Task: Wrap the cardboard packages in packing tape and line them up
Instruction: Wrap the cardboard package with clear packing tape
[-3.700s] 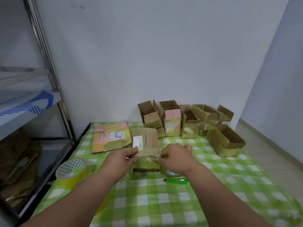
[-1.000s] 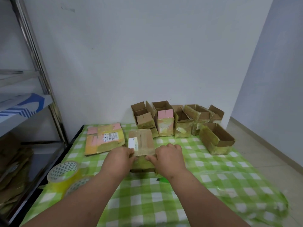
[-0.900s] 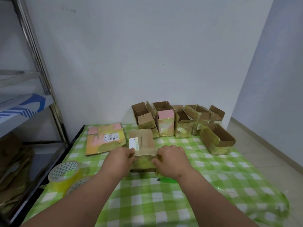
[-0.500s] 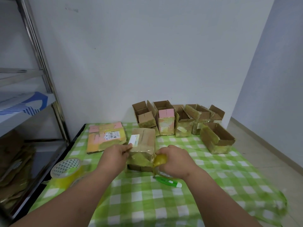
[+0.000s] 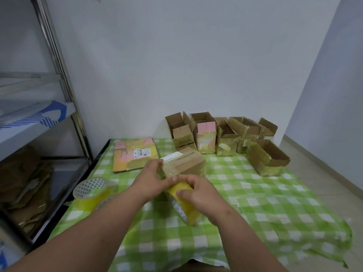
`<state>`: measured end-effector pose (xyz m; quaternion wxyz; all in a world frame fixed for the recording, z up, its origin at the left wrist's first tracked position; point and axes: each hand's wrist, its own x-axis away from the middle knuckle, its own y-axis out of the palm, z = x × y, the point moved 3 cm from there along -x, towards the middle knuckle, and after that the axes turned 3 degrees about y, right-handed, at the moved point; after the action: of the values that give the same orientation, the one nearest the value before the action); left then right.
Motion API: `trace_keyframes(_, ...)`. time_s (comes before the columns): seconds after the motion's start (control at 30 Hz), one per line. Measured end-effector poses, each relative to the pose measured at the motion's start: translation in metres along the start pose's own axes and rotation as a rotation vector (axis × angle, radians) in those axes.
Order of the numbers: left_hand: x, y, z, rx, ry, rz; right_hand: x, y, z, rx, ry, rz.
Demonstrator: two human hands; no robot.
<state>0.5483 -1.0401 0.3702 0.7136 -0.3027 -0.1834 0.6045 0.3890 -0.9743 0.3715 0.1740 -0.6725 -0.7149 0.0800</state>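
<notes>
On the green-checked worktop (image 5: pixel 255 209), the right hand (image 5: pixel 198 193) grips a yellow roll of packing tape (image 5: pixel 183 203) while the left hand (image 5: pixel 151 177) clasps the brown cardboard package (image 5: pixel 186 163), tilted, just short of the row of taped open boxes (image 5: pixel 220 136); slack tape could wrinkle or self-stick.

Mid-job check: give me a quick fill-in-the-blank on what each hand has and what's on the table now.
1. The right hand grips a roll of ____.
2. The left hand holds the ____.
3. The spare roll sits to the person's ____.
4. The tablecloth is white and ____.

Missing words: tape; box; left; green
</notes>
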Motion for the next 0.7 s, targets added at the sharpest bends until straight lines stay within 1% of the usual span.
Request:
trace_keyframes(0.07, -0.001, -0.003, -0.002, -0.011, 0.018, 0.033, 0.004, 0.008, 0.006, -0.178, 0.019, 0.002)
trace_keyframes(0.1, -0.001, -0.003, -0.003, -0.024, 0.029, 0.037, 0.006, 0.012, 0.009, -0.216, 0.02, 0.01)
trace_keyframes(0.33, -0.006, 0.003, -0.011, -0.08, 0.124, 0.057, 0.015, 0.027, 0.025, -0.271, 0.038, 0.016)
trace_keyframes(0.5, -0.012, 0.004, -0.013, -0.135, 0.133, 0.007, 0.022, 0.031, 0.031, -0.309, 0.003, 0.02)
trace_keyframes(0.7, -0.016, -0.002, -0.013, -0.17, 0.131, 0.003, 0.03, 0.042, 0.035, -0.357, -0.055, 0.032)
